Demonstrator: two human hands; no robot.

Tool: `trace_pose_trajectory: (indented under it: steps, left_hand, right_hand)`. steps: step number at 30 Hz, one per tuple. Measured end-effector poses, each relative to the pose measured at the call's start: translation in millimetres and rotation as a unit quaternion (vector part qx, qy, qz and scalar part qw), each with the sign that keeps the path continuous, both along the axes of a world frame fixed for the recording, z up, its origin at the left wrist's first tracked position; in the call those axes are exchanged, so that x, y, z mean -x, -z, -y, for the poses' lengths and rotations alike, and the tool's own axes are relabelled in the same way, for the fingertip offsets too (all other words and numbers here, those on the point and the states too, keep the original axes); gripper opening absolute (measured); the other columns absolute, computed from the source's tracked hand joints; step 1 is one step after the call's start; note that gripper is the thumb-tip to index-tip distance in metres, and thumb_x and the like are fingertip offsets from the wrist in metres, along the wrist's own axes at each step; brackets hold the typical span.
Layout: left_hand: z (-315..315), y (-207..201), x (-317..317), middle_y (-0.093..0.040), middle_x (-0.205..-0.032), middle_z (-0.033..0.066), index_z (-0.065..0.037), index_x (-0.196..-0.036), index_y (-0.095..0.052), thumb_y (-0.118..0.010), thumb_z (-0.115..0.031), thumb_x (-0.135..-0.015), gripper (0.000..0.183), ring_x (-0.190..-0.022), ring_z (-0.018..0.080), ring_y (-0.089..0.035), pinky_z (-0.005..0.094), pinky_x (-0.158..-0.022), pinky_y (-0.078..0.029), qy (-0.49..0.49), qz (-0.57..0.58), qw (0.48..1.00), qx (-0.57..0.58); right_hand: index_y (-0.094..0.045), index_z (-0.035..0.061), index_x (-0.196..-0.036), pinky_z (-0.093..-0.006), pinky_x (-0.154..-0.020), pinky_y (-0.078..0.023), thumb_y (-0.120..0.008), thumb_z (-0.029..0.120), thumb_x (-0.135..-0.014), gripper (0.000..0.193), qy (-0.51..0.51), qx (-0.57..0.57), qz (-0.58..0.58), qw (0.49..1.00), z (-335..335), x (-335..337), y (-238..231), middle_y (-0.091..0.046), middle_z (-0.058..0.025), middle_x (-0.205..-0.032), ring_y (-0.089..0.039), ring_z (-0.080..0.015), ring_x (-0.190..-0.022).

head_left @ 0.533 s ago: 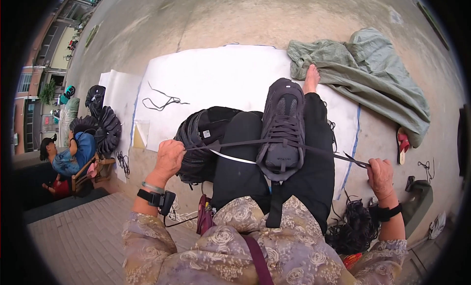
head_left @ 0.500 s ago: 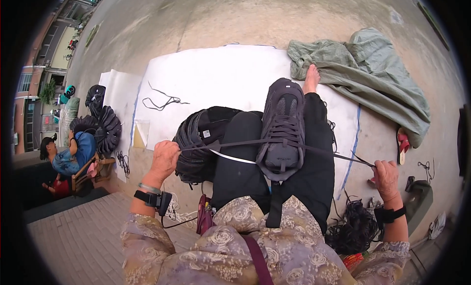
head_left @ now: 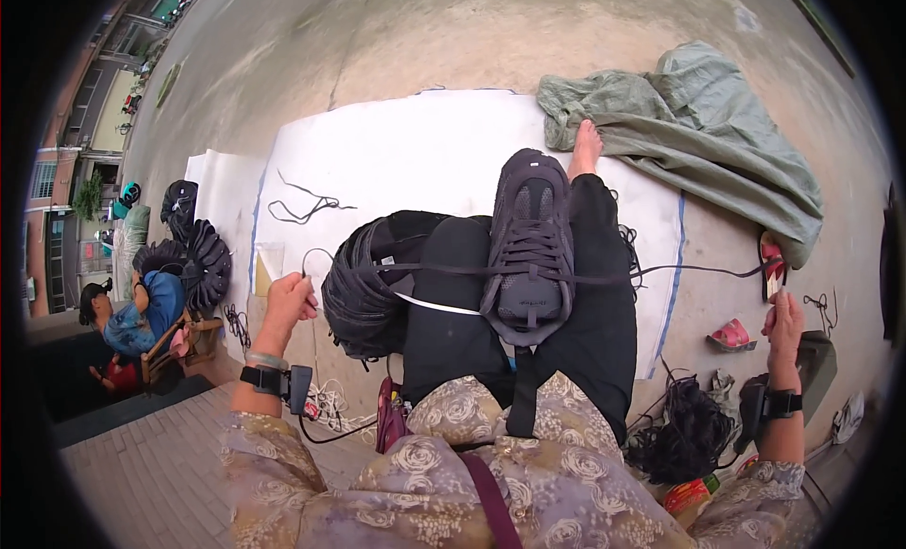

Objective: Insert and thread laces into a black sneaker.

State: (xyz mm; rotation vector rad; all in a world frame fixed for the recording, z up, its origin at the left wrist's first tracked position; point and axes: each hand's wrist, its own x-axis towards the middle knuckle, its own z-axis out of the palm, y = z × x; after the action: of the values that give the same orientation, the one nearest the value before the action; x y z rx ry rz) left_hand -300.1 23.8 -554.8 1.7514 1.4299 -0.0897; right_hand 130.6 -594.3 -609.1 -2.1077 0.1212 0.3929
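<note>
pinching the dark lace [head_left: 698,268] in the left hand [head_left: 293,299]; curling the right hand [head_left: 784,320], cannot tell if gripping; resting the shoe [head_left: 530,256] on the lap [head_left: 448,332]; maybe risking uneven ends by tugging one side harder.

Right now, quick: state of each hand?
Left hand: closed, holding the lace.
Right hand: fingers closed; whether it grips the lace can't be told.
</note>
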Motion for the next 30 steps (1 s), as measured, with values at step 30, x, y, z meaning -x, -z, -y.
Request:
trace_pose_trajectory:
  steps: [30]
  left_hand:
    - [162,40,-166,-0.053,-0.061,-0.0012,-0.008,-0.079,-0.056,-0.054,-0.024,-0.091,0.019,-0.044,0.0052,-0.049,0.0171,-0.039,-0.036,-0.011,0.237,0.920,0.311]
  right_hand:
    - [-0.060,0.0015,-0.084,-0.0173,-0.057,-0.042,-0.057,0.005,-0.085,0.004,-0.110,-0.336,-0.169,0.920,-260,151,32,-0.057,0.0024,-0.073,-0.051,-0.0035,-0.062]
